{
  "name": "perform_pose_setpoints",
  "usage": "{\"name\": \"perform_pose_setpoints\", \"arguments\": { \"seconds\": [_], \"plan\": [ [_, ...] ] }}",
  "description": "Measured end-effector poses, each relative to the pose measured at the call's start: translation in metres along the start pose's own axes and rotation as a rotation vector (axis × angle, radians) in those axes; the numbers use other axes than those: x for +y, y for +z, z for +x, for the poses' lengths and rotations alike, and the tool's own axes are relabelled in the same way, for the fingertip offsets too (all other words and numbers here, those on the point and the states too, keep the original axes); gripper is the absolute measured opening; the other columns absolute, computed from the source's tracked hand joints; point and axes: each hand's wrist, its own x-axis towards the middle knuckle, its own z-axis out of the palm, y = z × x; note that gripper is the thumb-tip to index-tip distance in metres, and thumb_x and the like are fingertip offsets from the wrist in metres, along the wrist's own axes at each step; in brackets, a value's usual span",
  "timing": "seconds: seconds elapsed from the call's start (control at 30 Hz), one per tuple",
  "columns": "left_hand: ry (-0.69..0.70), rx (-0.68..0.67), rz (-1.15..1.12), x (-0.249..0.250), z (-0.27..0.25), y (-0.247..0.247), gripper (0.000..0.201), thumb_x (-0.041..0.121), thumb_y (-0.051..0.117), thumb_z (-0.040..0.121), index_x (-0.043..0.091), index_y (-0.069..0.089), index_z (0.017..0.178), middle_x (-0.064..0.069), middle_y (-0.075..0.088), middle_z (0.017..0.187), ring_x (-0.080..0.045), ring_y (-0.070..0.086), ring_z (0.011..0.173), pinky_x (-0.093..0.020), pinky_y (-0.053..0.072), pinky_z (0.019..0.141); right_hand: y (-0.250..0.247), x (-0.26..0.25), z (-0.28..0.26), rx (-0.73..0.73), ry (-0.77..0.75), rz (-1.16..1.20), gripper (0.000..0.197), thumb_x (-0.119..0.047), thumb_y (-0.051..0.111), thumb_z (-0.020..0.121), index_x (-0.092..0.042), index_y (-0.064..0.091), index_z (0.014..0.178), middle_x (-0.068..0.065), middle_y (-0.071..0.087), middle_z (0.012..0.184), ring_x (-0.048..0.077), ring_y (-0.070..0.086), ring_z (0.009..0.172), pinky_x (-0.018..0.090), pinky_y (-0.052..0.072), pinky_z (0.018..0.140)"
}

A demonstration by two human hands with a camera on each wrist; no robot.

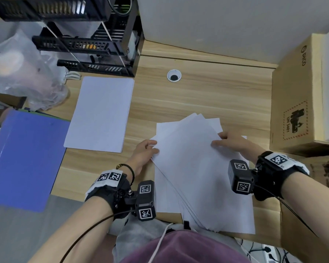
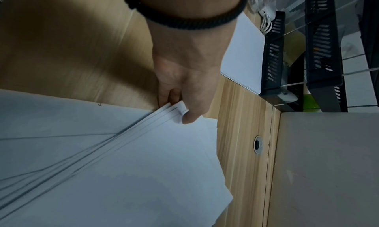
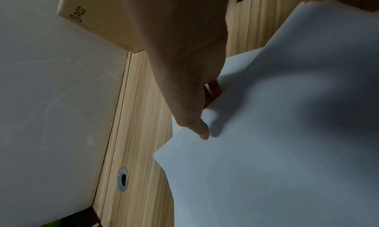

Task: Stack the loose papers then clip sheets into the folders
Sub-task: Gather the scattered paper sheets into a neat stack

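1. The loose papers [image 1: 198,168] lie fanned and skewed on the near part of the tabletop [image 1: 207,95], their near edge overhanging it.
2. The left hand [image 1: 143,152] pinches the fan's left corner, thumb on top and fingers [image 2: 164,96] curled beneath several sheets.
3. The right hand [image 1: 234,143] grips the right edge, thumb over the top sheet.
4. A squared paper stack [image 1: 101,112] rests to the far left, apart from the fan.
5. A blue folder [image 1: 25,158] lies closed at the tabletop's left edge.
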Motion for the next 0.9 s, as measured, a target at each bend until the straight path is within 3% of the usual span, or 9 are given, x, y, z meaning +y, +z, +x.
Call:
{"name": "perform_pose_setpoints", "arguments": {
  "seconds": [0.07,0.23,0.3,0.37,0.5,0.6,0.67,0.8,0.9],
  "plan": [
    [0.004,0.011,-0.002,-0.001,-0.002,-0.001,0.034,0.006,0.064,0.087,0.018,0.056,0.119,-0.008,0.054,0.111,-0.024,0.056,0.108,-0.043,0.045,0.105,0.003,0.000,-0.001,0.016,-0.011,-0.003,0.006,-0.014,0.068,0.085,-0.010,0.065,0.088,0.006,0.066,0.087,0.020,0.063,0.070,0.027,0.048,0.063],
    [0.007,0.006,0.009,-0.009,-0.007,-0.002,0.039,0.005,0.067,0.085,0.022,0.055,0.118,-0.009,0.055,0.125,-0.024,0.052,0.121,-0.043,0.042,0.108,0.013,0.007,-0.002,0.042,-0.011,0.055,0.040,-0.015,0.072,0.081,-0.011,0.051,0.115,0.008,0.061,0.109,0.029,0.064,0.095,0.040,0.050,0.083],
    [0.015,-0.010,0.020,-0.011,-0.010,-0.002,0.038,0.006,0.066,0.086,0.022,0.056,0.119,-0.006,0.056,0.126,-0.020,0.052,0.121,-0.038,0.041,0.108,0.016,0.007,-0.008,0.017,-0.011,0.038,0.034,-0.013,0.069,0.083,-0.013,0.056,0.115,0.006,0.066,0.109,0.025,0.067,0.092,0.032,0.054,0.076],
    [0.020,0.016,0.022,-0.012,-0.011,-0.003,0.038,0.006,0.063,0.087,0.020,0.055,0.122,-0.003,0.056,0.124,-0.019,0.054,0.116,-0.033,0.043,0.104,0.017,0.009,-0.015,0.009,-0.010,-0.014,0.021,-0.013,0.063,0.086,-0.011,0.066,0.107,0.005,0.072,0.102,0.021,0.070,0.084,0.025,0.053,0.067],
    [0.017,0.140,0.007,-0.009,-0.009,-0.008,0.031,0.009,0.057,0.090,0.017,0.059,0.119,0.001,0.059,0.115,-0.017,0.056,0.108,-0.032,0.045,0.102,0.004,0.021,-0.023,0.264,0.020,0.087,0.018,-0.015,0.059,0.088,-0.012,0.066,0.104,0.007,0.070,0.100,0.027,0.066,0.087,0.030,0.050,0.072],
    [0.013,0.149,-0.021,0.001,-0.005,-0.007,0.014,0.010,0.053,0.088,0.020,0.062,0.084,-0.002,0.060,0.095,-0.019,0.057,0.091,-0.030,0.046,0.091,-0.013,0.040,-0.032,0.426,0.095,0.196,0.023,-0.018,0.058,0.084,-0.014,0.064,0.106,0.008,0.068,0.105,0.030,0.065,0.096,0.034,0.050,0.079],
    [0.004,0.112,0.010,0.008,-0.003,-0.005,0.024,0.005,0.051,0.091,0.018,0.057,0.071,-0.006,0.059,0.086,-0.019,0.057,0.084,-0.030,0.047,0.086,-0.016,0.053,-0.043,0.463,0.163,0.223,0.027,-0.019,0.057,0.081,-0.013,0.065,0.107,0.009,0.068,0.105,0.031,0.066,0.094,0.036,0.052,0.078],
    [0.006,-0.011,0.055,0.018,-0.004,0.004,0.021,0.000,0.049,0.094,0.015,0.056,0.080,-0.008,0.058,0.093,-0.020,0.056,0.087,-0.033,0.049,0.086,0.003,0.086,-0.060,0.501,0.246,0.296,0.031,-0.026,0.056,0.072,-0.012,0.067,0.098,0.010,0.070,0.102,0.033,0.066,0.092,0.042,0.056,0.080],
    [0.018,-0.058,0.097,0.020,-0.009,0.013,0.023,0.002,0.048,0.095,0.016,0.054,0.078,-0.007,0.054,0.088,-0.015,0.052,0.074,-0.023,0.046,0.068,0.019,0.092,-0.071,0.530,0.216,0.318,0.032,-0.026,0.055,0.074,-0.013,0.069,0.100,0.006,0.071,0.096,0.029,0.067,0.087,0.041,0.057,0.078]
  ]
}}
